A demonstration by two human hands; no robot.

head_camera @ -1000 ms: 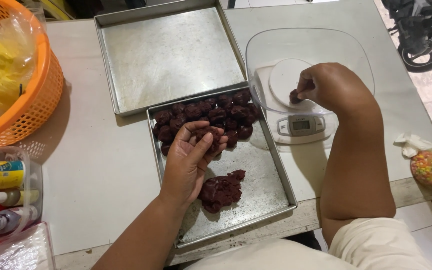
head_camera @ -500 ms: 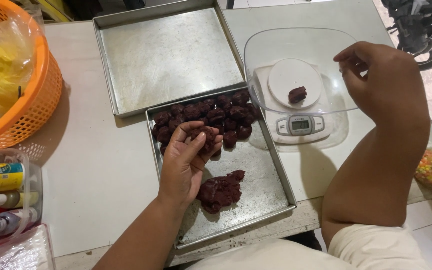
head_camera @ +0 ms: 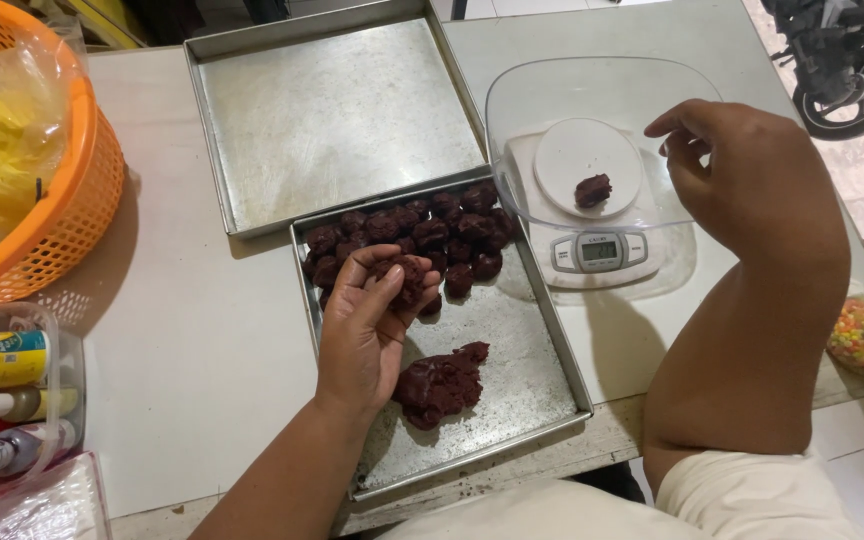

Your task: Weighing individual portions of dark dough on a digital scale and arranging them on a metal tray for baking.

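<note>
Bare worktop [head_camera: 202, 330] runs open down the left-centre of the frame, hemmed in by an orange basket [head_camera: 42, 170] at upper left and a tub of bottles [head_camera: 12, 400] at lower left. The empty metal tray [head_camera: 337, 110] at top centre offers clear room; dough balls [head_camera: 412, 235] crowd the near tray [head_camera: 522, 370], and the clear scale bowl [head_camera: 592, 150] blocks the upper right.

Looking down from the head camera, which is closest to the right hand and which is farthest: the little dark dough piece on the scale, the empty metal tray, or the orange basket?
From the right hand:
1. Small dark brown dough piece, beside the hand to its left, in the clear scale bowl.
2. Empty square metal tray, farther left, at the table's far side.
3. Orange plastic basket, at the far left edge.
</note>
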